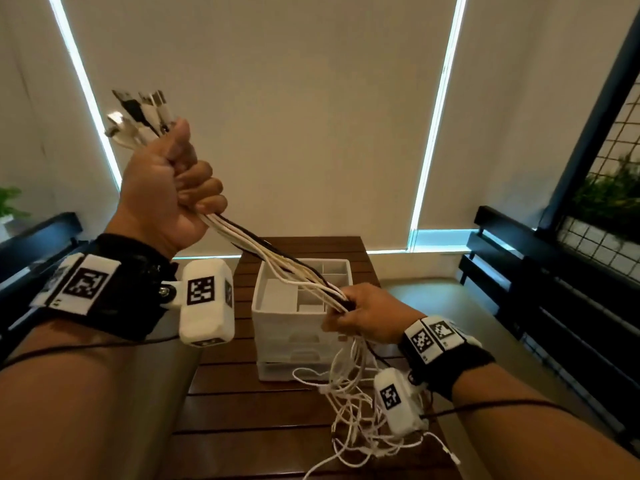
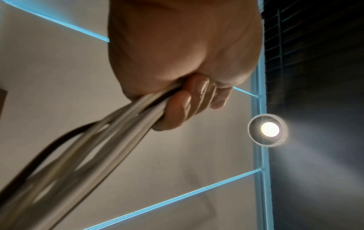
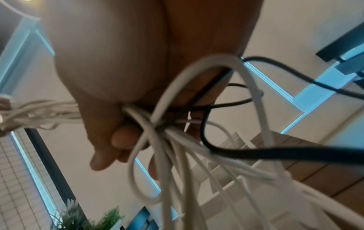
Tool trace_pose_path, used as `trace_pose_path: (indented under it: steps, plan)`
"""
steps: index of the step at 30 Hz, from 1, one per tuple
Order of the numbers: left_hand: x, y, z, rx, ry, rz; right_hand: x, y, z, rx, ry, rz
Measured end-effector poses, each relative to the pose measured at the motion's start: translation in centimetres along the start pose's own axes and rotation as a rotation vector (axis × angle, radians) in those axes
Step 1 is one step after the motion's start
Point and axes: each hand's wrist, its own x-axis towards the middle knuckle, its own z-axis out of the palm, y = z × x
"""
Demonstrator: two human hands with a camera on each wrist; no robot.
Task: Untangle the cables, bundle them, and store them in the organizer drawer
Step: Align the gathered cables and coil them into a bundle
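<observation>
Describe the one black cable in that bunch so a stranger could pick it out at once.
Start at the white organizer on the brown slatted table. Above it a bunch of cables runs from the raised left hand down to the right hand. The black cable lies along the bunch's upper edge; every other strand is white.

You have one white organizer [image 1: 277, 327] on one bench [image 1: 242, 410], two hands [image 1: 166, 188] gripping one cable bundle [image 1: 277, 261]; single cables are too tangled to count.
</observation>
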Motion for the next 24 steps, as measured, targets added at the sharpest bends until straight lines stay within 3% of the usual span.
trace_pose_path:
  steps: [7,15,19,22,24]
  plan:
    - [0.0,2.0,1.1,0.100,0.074,0.120,-0.4,2.2,-0.5,-0.264,0.122,0.067]
    - [0.6,2.5,4.6,0.045,0.146,0.236,-1.9,3.1,1.1,-0.026,0.078,0.057]
    - [1.1,2.1,5.9,0.011,0.141,0.202,-2.4,6.4,2.1,-0.110,0.068,0.097]
    - [1.5,1.3,6.6,0.041,0.107,0.157,-2.5,9.3,3.3,-0.216,0.066,0.265]
    - [1.8,0.6,6.9,0.058,0.106,0.128,-2.0,10.1,3.3,-0.217,0.107,0.282]
